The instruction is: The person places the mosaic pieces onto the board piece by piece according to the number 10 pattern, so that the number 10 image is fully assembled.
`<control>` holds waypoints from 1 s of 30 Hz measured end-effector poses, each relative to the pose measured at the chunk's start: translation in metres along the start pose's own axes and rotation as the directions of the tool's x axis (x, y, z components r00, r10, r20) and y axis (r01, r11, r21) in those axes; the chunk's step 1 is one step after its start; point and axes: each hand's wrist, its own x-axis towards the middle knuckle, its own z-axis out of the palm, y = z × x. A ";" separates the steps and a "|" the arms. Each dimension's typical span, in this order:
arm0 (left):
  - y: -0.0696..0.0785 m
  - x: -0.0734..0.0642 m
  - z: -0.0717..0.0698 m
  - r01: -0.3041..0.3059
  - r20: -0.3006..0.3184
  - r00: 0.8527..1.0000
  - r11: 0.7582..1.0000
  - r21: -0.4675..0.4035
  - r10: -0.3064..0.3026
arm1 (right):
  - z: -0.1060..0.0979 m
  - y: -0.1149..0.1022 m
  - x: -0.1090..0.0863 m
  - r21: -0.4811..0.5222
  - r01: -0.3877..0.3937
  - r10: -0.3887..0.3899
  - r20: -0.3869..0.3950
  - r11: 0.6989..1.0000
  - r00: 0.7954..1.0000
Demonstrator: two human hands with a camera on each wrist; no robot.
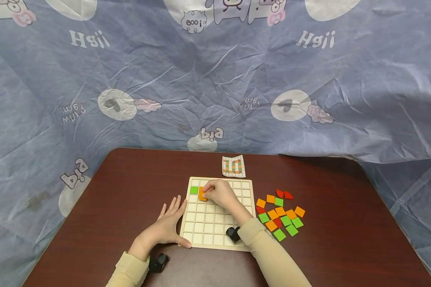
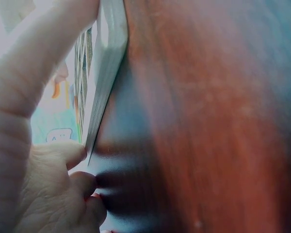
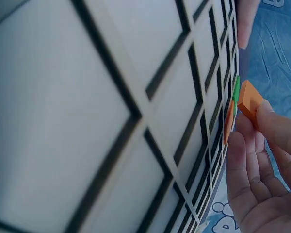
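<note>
A pale grid board (image 1: 208,228) lies on the table, its squares outlined by raised ridges. Near its far left corner sits a green square tile (image 1: 194,190), with an orange tile (image 3: 228,124) beside it. My right hand (image 1: 220,193) reaches over the board and pinches another orange square tile (image 3: 250,101) between thumb and fingers, close above the placed pair. My left hand (image 1: 169,225) rests along the board's left side, fingers spread, thumb at the near left corner. The left wrist view shows that thumb (image 2: 43,53) at the board's edge.
Right of the board lie loose green and orange square tiles (image 1: 285,220) and red rounded pieces (image 1: 288,195). Behind the board is a small paper card (image 1: 233,166) printed with a coloured grid pattern. A blue patterned cloth (image 1: 208,79) hangs behind the dark red table (image 1: 344,239).
</note>
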 end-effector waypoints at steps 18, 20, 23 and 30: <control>-0.001 0.000 -0.001 -0.002 0.005 1.000 1.000 -0.003 0.002 | 0.009 -0.004 0.005 -0.171 0.073 -0.075 -0.004 0.983 0.997; -0.001 0.000 0.000 0.001 0.006 1.000 1.000 -0.003 -0.001 | 0.010 -0.005 0.005 -0.199 0.069 -0.070 -0.001 0.978 0.998; -0.002 -0.001 0.001 0.004 0.010 1.000 1.000 -0.007 -0.004 | 0.012 -0.005 0.003 -0.238 0.062 -0.064 0.002 0.969 0.998; 0.000 -0.001 0.000 0.001 0.010 1.000 1.000 -0.005 -0.001 | 0.012 -0.007 0.002 -0.263 0.043 -0.047 -0.009 0.964 0.999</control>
